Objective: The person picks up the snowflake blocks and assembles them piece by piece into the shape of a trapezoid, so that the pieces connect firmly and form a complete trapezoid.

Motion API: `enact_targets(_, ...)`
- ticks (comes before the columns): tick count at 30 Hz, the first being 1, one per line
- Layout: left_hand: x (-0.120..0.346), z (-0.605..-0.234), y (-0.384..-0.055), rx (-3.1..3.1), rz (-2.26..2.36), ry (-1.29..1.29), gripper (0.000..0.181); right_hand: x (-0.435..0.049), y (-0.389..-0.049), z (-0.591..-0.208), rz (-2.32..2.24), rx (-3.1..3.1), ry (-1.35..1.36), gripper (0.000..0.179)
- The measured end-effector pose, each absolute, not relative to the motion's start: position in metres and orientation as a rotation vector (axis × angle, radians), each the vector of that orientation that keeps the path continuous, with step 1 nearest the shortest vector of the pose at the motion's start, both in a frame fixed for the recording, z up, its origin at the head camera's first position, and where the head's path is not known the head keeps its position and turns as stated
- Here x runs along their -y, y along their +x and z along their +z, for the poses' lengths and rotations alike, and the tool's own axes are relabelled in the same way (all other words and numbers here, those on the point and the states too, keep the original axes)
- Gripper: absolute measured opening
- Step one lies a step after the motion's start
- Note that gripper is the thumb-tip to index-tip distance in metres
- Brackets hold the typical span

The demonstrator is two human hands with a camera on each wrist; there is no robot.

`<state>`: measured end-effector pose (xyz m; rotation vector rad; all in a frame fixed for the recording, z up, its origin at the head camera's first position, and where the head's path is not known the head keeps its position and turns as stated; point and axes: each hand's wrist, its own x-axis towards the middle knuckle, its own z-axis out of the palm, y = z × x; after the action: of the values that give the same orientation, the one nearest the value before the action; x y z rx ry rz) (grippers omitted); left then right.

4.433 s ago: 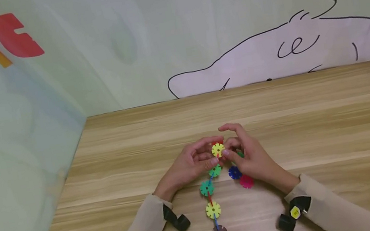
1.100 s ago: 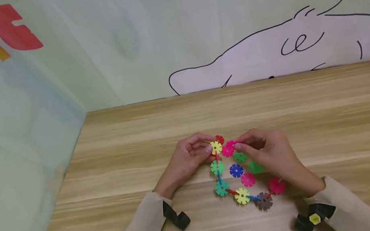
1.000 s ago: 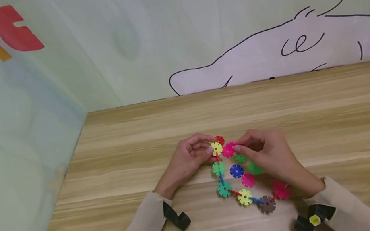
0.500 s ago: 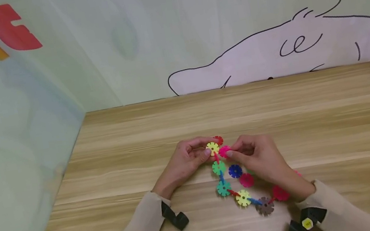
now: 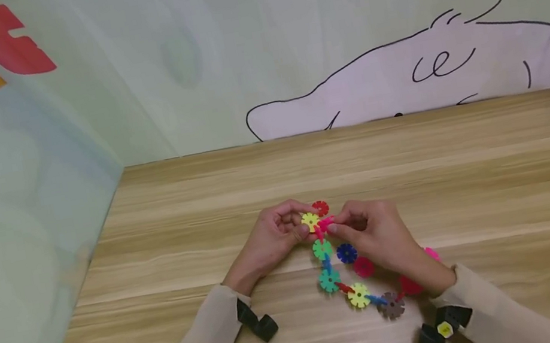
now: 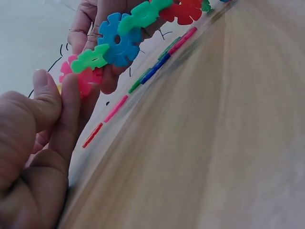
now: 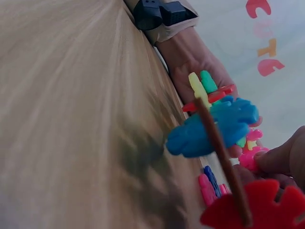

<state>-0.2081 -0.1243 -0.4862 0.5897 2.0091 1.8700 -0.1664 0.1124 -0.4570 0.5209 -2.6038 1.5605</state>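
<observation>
My left hand (image 5: 270, 242) pinches a yellow notched plastic disc (image 5: 310, 222) at the far end of a chain of interlocking discs. With thumb and fingers, my right hand (image 5: 381, 235) holds a pink notched disc (image 5: 325, 223) right at the yellow one's edge. From there the chain runs toward me through a green disc (image 5: 322, 249) and a teal disc (image 5: 329, 280). It then bends right through another yellow disc (image 5: 358, 295) and a brown disc (image 5: 391, 305), passing under my right wrist. The right wrist view shows the held pink disc (image 7: 250, 158) close to the chain's end.
Loose discs lie flat on the wooden table (image 5: 194, 209): a red disc (image 5: 320, 207) beyond my fingers, a blue disc (image 5: 346, 253) and a pink one beside the chain. In the left wrist view, several loose discs (image 6: 115, 109) lie in a row. A printed backdrop (image 5: 172, 79) stands behind.
My right hand has brought a pink disc leftward to the yellow disc. The chain, earlier stretched toward the near edge, now bends right. The loose green discs have become hidden behind my right hand.
</observation>
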Motion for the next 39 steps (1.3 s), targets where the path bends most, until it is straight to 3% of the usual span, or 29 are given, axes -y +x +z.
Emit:
enact_targets(4,0.124,-0.487,-0.210,-1.974,1.923,0.589,0.079,-0.109,-0.169,-0.457,1.555,2.580,0.547,0.007)
enact_targets(20,0.121,-0.482,-0.208,-1.824,2.069,0.369,0.089,-0.101,-0.173,-0.464,1.563,2.381,0.589,0.008)
enact_targets(27,0.121,-0.483,-0.208,-1.865,2.051,0.380,0.076,-0.100,-0.175,-0.464,1.490,2.364,0.625,0.007)
enact_targets(34,0.121,-0.481,-0.209,-1.842,2.040,0.361,0.041,-0.103,-0.182,-0.460,1.482,2.508,0.615,0.003)
enact_targets(39,0.121,-0.479,-0.210,-1.914,1.987,0.306,0.031,-0.110,-0.188,-0.455,1.511,2.652,0.600,0.010)
